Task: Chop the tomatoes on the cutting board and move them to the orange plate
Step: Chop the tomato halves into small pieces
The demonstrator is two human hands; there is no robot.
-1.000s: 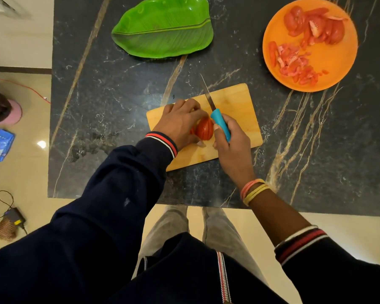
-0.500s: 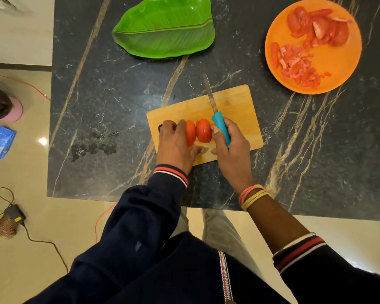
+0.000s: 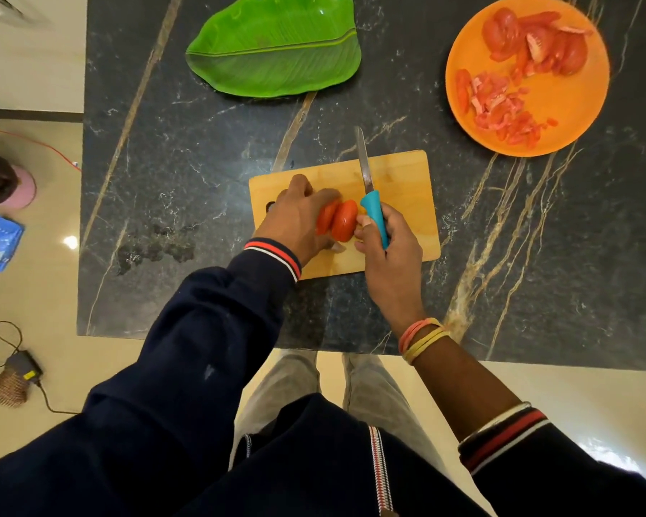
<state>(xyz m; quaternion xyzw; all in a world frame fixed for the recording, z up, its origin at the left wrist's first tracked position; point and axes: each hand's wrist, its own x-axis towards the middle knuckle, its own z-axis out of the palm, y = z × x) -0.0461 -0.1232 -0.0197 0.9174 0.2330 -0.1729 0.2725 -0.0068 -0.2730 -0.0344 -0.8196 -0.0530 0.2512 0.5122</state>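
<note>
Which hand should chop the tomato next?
Right. The right hand grips the blue-handled knife beside the two red tomato halves, while the left hand holds them on the wooden cutting board.

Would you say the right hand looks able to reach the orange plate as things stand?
Probably yes: only bare countertop lies between the cutting board and the orange plate. However, the right hand grips the knife, while the left hand holds the tomato halves.

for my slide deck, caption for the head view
Halved tomato held by the left hand on the cutting board, knife in the right hand.
</note>
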